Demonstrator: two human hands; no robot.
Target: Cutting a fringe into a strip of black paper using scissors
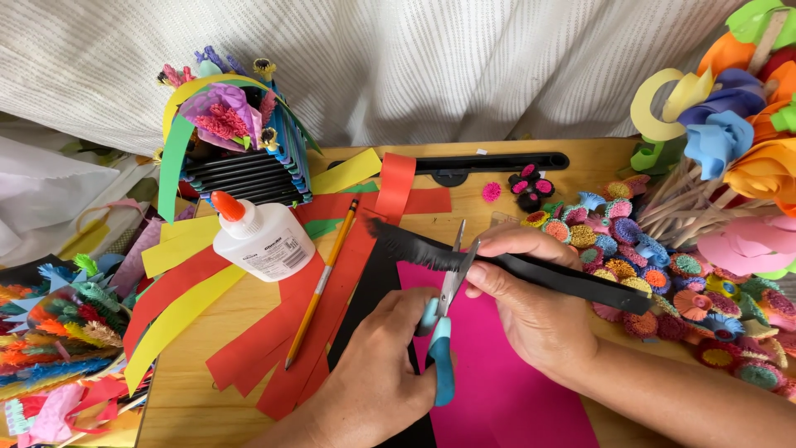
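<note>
Left hand [377, 365]: closed on blue-handled scissors [442, 319], blades at fringe.
Right hand [531, 303]: pinching black paper strip [531, 272].

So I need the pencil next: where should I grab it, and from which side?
Take the pencil at mid-shaft from the left. It lies flat on the red strips, its lower half bare; the glue bottle crowds its upper end, and the hands work on its right.

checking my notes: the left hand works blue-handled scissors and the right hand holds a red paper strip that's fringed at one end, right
Not quite: the head view shows the strip in the right hand is black, not red. The rest holds: the left hand works the blue-handled scissors, and the strip is fringed at one end.
</note>
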